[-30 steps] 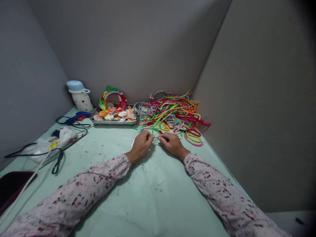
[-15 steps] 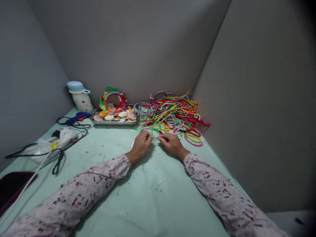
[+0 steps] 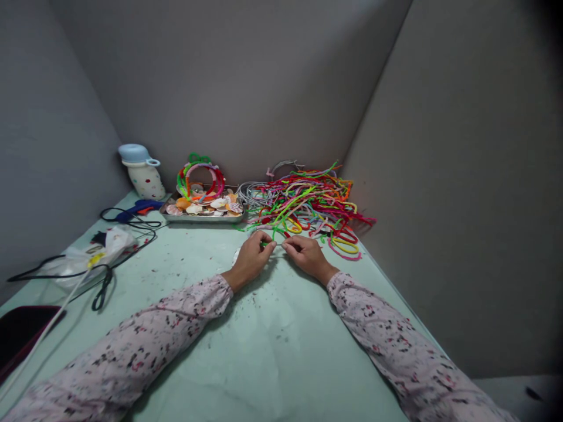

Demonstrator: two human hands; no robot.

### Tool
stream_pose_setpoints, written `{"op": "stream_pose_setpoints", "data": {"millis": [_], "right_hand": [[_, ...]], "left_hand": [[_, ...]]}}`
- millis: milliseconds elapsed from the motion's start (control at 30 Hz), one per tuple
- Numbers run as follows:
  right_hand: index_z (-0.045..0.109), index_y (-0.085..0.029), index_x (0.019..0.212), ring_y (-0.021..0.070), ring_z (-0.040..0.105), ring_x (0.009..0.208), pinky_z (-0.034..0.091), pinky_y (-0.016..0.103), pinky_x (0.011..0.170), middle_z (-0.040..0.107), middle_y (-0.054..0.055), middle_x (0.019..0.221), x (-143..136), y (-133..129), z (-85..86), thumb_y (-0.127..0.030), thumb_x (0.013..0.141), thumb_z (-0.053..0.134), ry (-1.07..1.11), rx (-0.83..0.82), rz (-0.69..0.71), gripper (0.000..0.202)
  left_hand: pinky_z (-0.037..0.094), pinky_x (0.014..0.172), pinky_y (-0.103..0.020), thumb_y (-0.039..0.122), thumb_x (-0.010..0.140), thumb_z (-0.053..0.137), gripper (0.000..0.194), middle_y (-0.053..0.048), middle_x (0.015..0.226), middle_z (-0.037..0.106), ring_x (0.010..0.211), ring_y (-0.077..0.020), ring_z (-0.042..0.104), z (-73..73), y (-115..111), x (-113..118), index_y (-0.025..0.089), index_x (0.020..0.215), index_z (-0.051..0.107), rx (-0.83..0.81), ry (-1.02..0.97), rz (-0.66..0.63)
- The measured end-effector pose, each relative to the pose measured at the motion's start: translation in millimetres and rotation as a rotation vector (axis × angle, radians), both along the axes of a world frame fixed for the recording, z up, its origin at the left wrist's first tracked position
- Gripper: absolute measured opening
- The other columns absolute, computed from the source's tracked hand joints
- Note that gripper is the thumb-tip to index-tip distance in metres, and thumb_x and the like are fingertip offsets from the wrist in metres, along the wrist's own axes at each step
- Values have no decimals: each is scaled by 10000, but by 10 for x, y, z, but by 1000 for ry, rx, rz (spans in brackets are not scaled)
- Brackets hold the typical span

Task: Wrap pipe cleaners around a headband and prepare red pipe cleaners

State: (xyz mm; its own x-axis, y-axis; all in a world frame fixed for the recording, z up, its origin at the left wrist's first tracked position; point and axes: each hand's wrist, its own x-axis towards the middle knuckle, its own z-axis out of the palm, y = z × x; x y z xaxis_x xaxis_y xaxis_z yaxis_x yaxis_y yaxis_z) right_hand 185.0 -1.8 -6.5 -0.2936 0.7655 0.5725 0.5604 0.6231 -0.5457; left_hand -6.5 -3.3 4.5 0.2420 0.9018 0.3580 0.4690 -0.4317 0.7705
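My left hand [image 3: 250, 258] is closed in a pinch above the table, its thumb and forefinger on a green pipe cleaner [image 3: 275, 232] whose end sticks up past the fingertips. A short stretch of thin grey wire [image 3: 280, 245] spans the small gap to my right hand [image 3: 308, 257], which pinches it between thumb and forefinger. The rest of the wire is partly hidden by the hands. Just beyond them lies a tangled pile of coloured pipe cleaners [image 3: 308, 199]. Beside the left wrist a small whitish thing [image 3: 236, 255] shows, mostly covered.
A metal tray [image 3: 204, 220] holds seashells [image 3: 193, 208] and several colourful wrapped hoops [image 3: 215, 179]. Coiled grey wire [image 3: 255, 194] lies between tray and pile. At left are a bottle [image 3: 147, 179], a blue tool [image 3: 141, 206], black cable [image 3: 105, 290], a plastic bag [image 3: 116, 240] and a dark object [image 3: 26, 334].
My left fingertips have shifted slightly to the right, nearer my right hand, and the green pipe cleaner with them. My right hand has barely moved.
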Motion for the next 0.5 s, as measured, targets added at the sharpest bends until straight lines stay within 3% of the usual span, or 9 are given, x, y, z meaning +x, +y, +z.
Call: {"op": "stream_pose_setpoints", "data": {"millis": [133,500], "right_hand": [[686,-188,829,142,603,682,439,248,647,683,20,767,-1,-6,9,-234,872,561,2,-2,-23,140],[686,-193,841,151,614,701,454,256,660,689,25,780,5,4,-3,-235,872,556,12,-6,-13,140]], "left_hand": [[430,631,-252,270,820,562,148,-16,914,560,675,-113,518,-7,5,-1,191,930,504,77,-23,-12],[441,610,-223,194,813,547,73,-13,919,553,682,-102,514,-25,-2,18,194,885,532,106,-58,-58]]}}
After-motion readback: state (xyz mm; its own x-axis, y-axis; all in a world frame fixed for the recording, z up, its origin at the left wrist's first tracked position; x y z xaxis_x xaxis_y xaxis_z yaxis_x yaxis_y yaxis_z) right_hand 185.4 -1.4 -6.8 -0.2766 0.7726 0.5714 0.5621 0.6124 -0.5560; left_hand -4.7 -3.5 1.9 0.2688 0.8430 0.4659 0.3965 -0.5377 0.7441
